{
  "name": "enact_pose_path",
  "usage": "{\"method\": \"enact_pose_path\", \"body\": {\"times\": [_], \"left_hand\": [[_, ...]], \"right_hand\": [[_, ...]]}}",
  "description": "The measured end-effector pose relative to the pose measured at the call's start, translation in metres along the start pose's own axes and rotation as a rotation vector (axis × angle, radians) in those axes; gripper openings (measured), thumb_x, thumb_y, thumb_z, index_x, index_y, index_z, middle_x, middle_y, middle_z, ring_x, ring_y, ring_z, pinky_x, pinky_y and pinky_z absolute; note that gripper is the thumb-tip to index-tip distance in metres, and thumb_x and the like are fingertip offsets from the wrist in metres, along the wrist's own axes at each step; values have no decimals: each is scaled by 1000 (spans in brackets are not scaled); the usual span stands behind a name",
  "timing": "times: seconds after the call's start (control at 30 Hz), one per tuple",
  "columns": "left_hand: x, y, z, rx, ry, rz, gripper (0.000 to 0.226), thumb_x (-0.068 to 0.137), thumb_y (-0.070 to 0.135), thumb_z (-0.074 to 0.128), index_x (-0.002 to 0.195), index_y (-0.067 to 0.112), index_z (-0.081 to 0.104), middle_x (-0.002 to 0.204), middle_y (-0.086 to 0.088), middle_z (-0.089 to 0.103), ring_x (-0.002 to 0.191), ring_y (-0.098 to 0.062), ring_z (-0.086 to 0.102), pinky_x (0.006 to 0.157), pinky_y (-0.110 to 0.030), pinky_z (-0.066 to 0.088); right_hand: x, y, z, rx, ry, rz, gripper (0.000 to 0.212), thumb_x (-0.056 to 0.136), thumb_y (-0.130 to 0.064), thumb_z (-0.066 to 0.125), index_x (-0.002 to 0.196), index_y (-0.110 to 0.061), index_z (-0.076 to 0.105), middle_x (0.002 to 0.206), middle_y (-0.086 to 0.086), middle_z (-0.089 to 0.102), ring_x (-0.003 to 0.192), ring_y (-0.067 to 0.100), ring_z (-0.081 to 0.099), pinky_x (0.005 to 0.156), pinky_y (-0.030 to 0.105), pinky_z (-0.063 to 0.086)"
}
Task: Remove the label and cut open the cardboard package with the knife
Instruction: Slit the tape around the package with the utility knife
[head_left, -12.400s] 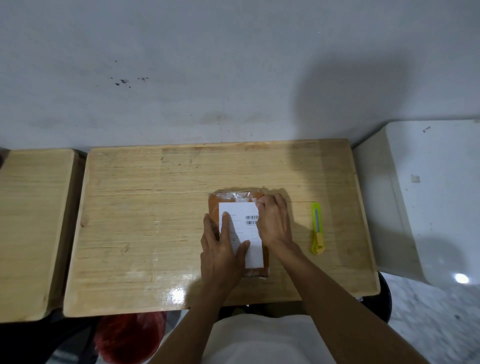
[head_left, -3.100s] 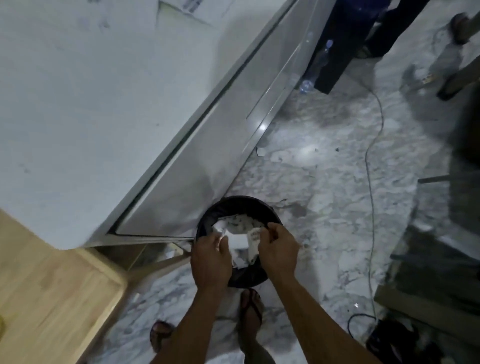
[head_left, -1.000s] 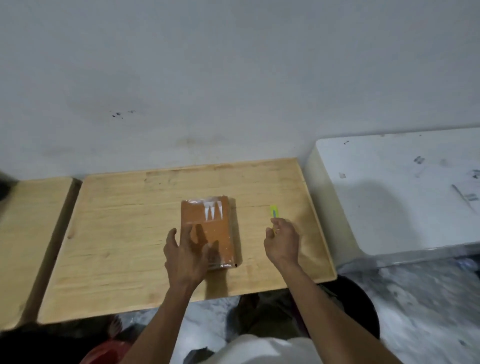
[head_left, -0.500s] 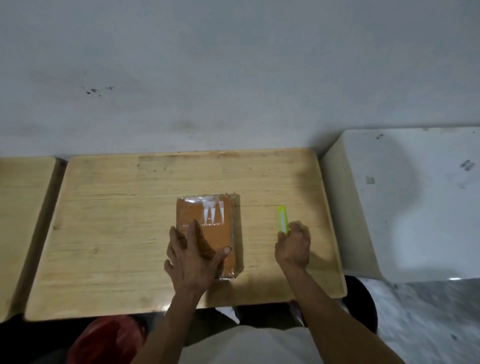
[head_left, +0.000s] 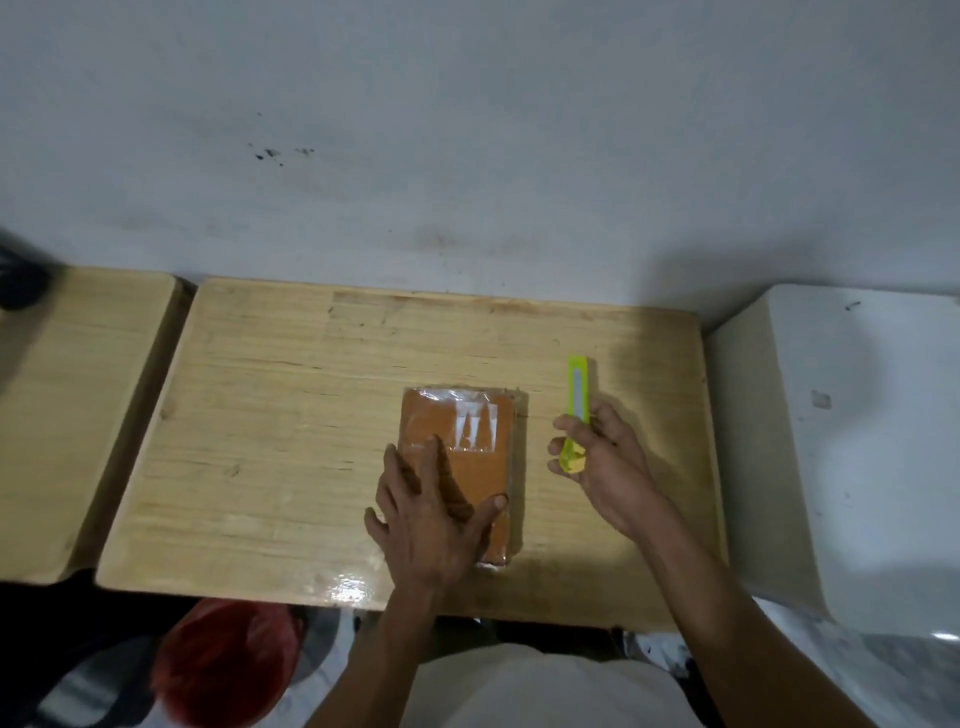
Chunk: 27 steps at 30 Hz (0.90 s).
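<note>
Cardboard package, flat, orange-brown and rectangular, wrapped in clear film (head_left: 470, 457), lies on the pale wooden surface (head_left: 270, 415), its long side running away from the person. No white label covers its top face; only a few pale torn scraps under the film remain at the package's far end, so the label step appears done. Left hand (head_left: 434, 512) presses flat on the package's near half with fingers spread, a released grip that steadies without clasping. Right hand (head_left: 605, 460), just to the right of the package and apart from it, has its grip closed round the yellow-green plastic utility knife (head_left: 577, 410), which points away from the person. Whether the blade is extended cannot be told. No cut shows in the package: the opening cut is judged left to do.
</note>
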<state>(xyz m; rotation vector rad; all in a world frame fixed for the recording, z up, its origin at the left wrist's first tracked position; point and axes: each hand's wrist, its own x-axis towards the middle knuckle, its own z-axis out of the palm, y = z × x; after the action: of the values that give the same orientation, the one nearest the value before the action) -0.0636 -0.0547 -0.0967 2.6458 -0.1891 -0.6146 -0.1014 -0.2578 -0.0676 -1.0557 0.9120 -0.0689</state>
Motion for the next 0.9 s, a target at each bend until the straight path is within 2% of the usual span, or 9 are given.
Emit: {"method": "enact_pose_path", "body": {"times": [0.07, 0.2, 0.33, 0.4, 0.57, 0.67, 0.73, 0.8, 0.9], "left_hand": [[0, -1, 1, -1, 3, 7, 108, 64, 91, 46, 152, 46, 3, 163, -5, -9, 147, -34, 7, 114, -63, 13], [1, -2, 2, 13, 21, 3, 106, 65, 91, 47, 152, 47, 4, 163, -5, -8, 146, -35, 9, 113, -63, 16], [1, -1, 3, 13, 25, 4, 106, 67, 89, 48, 152, 46, 3, 162, -5, -8, 146, -33, 9, 112, -61, 18], [1, -2, 3, 6, 30, 8, 106, 67, 89, 49, 152, 47, 3, 163, -5, -8, 146, -32, 9, 112, -59, 19], [1, -3, 2, -10, 33, 6, 106, 66, 90, 49, 152, 48, 3, 162, -4, -4, 144, -33, 14, 109, -57, 25], [1, -3, 2, -36, 34, 7, 107, 65, 91, 46, 152, 47, 3, 162, -5, -2, 143, -32, 15, 108, -56, 26], [0, -4, 2, -42, 33, 7, 106, 65, 92, 44, 151, 49, 1, 162, -5, -3, 143, -31, 14, 108, -56, 27], [0, -4, 2, -45, 32, 6, 105, 64, 93, 41, 151, 50, 0, 162, -3, -3, 144, -30, 14, 108, -55, 27], [0, -3, 1, -57, 40, 2, 104, 63, 94, 38, 151, 50, 2, 162, -4, -1, 143, -30, 15, 107, -55, 27]], "right_hand": [[2, -16, 7, 91, -161, -18, 21, 98, -4, 53, 114, -16, 56, 101, 7, 71, 74, 18, 67, 67, 34, 58], [13, -25, 14, -273, -196, -185, 28, 101, -7, 48, 128, -13, 54, 95, 6, 73, 58, 16, 57, 55, 26, 49], [26, -23, 12, -548, -164, -322, 20, 99, -17, 54, 117, -18, 63, 72, 0, 69, 46, 7, 47, 49, 27, 40], [31, -25, 10, -738, -174, -408, 17, 98, -25, 57, 112, -25, 66, 67, -4, 68, 49, 2, 52, 54, 25, 43], [49, -42, 21, -989, -289, -541, 16, 97, -25, 57, 109, -20, 67, 68, -4, 67, 61, 3, 58, 60, 19, 43], [57, -54, 31, -1102, -424, -530, 27, 100, -27, 50, 126, -27, 57, 79, -2, 69, 68, 4, 61, 58, 15, 42], [62, -60, 39, -1214, -487, -549, 36, 101, -25, 46, 136, -30, 50, 83, 0, 69, 67, 12, 63, 57, 24, 46], [66, -65, 49, -1296, -514, -577, 39, 102, -24, 45, 140, -28, 50, 77, 1, 68, 61, 16, 62, 57, 29, 48], [74, -70, 64, -1348, -540, -620, 37, 103, -25, 45, 139, -25, 53, 62, -13, 54, 48, 6, 51, 49, 19, 37]]}}
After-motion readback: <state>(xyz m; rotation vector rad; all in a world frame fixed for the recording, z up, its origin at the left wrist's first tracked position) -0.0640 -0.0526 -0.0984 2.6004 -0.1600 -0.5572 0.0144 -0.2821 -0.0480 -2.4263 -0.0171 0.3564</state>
